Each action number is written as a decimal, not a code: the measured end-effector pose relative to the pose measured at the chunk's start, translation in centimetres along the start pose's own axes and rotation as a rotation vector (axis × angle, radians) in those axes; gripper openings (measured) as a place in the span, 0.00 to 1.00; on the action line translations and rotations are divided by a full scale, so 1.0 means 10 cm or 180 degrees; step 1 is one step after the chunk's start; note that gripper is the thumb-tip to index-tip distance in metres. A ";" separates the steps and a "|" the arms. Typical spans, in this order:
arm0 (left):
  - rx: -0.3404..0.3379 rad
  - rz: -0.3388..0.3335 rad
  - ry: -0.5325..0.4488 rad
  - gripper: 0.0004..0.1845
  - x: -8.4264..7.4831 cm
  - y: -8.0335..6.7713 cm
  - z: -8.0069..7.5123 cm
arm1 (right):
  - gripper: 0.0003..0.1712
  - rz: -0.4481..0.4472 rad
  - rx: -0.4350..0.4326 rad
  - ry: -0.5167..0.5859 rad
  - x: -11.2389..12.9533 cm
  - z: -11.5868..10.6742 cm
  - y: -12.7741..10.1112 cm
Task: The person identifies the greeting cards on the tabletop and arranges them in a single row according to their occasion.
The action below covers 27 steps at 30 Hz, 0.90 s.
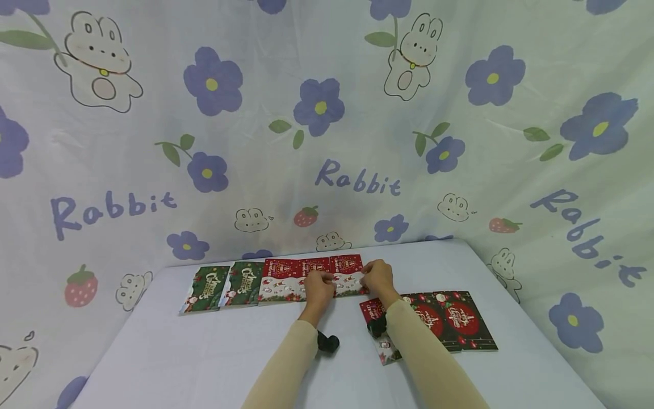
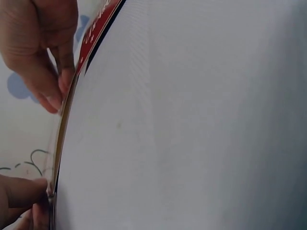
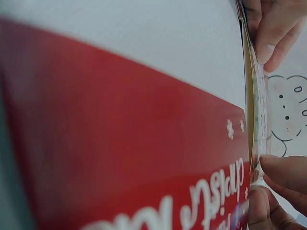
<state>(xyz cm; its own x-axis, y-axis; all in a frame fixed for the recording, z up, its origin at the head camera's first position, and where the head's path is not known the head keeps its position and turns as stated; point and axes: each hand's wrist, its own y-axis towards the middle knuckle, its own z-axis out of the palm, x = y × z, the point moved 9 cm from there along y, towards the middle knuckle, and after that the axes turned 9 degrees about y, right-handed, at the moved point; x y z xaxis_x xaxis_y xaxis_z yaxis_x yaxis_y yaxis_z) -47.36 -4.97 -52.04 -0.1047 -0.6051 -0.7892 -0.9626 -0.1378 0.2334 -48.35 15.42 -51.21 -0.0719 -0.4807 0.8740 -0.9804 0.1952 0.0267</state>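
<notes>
My left grip (image 1: 319, 284) and right grip (image 1: 379, 276) pinch the rightmost far card (image 1: 349, 284); uneven pushing could slide it over its left neighbour (image 1: 314, 265).

Glossy paper cards (image 1: 347, 278), matt tabletop (image 1: 204, 358)

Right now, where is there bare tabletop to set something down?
Widest: the white table's front left, between the two green Christmas cards and the cream left sleeve. Another patch lies right of the right hand, behind two dark cards with red circles. Crowded: back middle, where the left hand and right hand touch a red-and-white card.
</notes>
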 end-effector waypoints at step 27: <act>0.0267 -0.0010 -0.0146 0.07 -0.02 -0.04 0.02 | 0.19 0.0144 0.0284 -0.0119 -0.01 0.02 0.03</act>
<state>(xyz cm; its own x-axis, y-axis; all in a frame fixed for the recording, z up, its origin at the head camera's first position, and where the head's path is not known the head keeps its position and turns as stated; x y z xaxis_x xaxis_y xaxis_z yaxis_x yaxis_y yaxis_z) -46.99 -4.68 -52.11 -0.1112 -0.5681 -0.8154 -0.9802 -0.0724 0.1841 -48.71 15.35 -51.42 -0.1216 -0.5051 0.8545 -0.9883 0.1414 -0.0571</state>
